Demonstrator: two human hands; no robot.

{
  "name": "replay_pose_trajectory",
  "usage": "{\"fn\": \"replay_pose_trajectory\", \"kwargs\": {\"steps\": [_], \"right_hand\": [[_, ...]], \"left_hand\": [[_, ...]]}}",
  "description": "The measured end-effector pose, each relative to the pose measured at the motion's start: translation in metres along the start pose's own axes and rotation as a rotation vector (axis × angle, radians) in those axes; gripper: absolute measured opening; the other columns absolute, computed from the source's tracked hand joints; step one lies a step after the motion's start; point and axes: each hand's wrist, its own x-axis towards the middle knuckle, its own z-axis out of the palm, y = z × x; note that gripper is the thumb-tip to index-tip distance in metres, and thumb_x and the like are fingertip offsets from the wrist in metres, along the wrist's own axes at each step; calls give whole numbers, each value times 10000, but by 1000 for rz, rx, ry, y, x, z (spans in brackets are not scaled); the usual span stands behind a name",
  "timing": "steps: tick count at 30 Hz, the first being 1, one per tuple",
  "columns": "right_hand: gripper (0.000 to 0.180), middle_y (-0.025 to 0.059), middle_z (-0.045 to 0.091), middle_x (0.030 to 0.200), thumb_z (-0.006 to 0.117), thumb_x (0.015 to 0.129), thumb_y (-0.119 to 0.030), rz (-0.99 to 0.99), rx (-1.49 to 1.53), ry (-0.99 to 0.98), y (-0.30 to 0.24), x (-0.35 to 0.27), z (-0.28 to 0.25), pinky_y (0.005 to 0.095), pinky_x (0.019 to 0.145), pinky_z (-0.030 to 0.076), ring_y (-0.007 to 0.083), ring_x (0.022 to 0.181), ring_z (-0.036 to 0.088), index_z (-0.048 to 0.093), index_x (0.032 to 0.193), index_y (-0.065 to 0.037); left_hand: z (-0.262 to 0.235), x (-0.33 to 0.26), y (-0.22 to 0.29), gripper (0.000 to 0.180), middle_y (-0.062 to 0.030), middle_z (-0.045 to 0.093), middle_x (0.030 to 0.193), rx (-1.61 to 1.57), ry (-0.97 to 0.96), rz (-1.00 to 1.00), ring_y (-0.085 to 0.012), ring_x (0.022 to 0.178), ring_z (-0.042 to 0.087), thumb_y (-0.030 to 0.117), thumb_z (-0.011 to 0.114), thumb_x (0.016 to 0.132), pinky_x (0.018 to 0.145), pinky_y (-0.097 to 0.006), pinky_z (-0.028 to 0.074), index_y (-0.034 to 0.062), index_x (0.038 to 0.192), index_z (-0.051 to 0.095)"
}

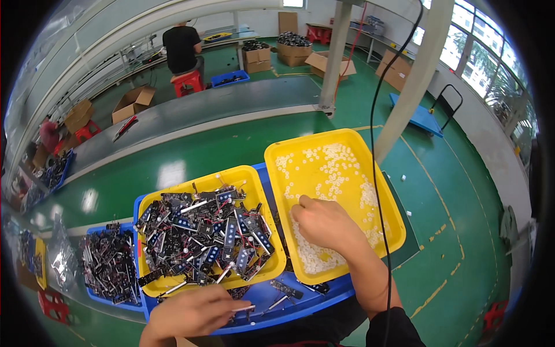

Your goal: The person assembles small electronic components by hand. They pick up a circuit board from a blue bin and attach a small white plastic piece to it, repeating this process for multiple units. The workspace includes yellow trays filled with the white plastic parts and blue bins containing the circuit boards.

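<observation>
We see the right hand (325,224) knuckles-up in a glossy yellow plastic tray (370,168), its fingertips curled down into the heap of small white round plastic parts (326,173); whether any are pinched we cannot tell. The left hand (193,311) rests low over the blue bin (312,301), fingers closed around a thin metal-shafted part (244,308). Between them sits a second yellow tray (243,173) piled with a tangle of dark, flat switch-like components (208,234) with blue faces and silvery pins.
</observation>
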Motion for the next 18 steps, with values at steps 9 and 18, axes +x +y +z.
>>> {"fn": "replay_pose_trajectory", "kwargs": {"steps": [9,18], "right_hand": [[171,97,585,817,664,726,22,-249,331,473,-28,9,-19,333,551,491,254,656,615,653,892,-15],[239,116,651,879,706,750,85,-304,993,342,-67,-2,-18,243,503,444,162,631,599,708,977,13]], "left_hand": [[19,12,-6,284,-130,502,999,-923,804,-126,-194,833,613,-28,532,903,744,-271,538,-114,1168,589],[29,9,-13,235,-146,527,1031,-920,825,-89,-204,846,650,-60,572,883,736,-277,561,-108,1111,600]]}}
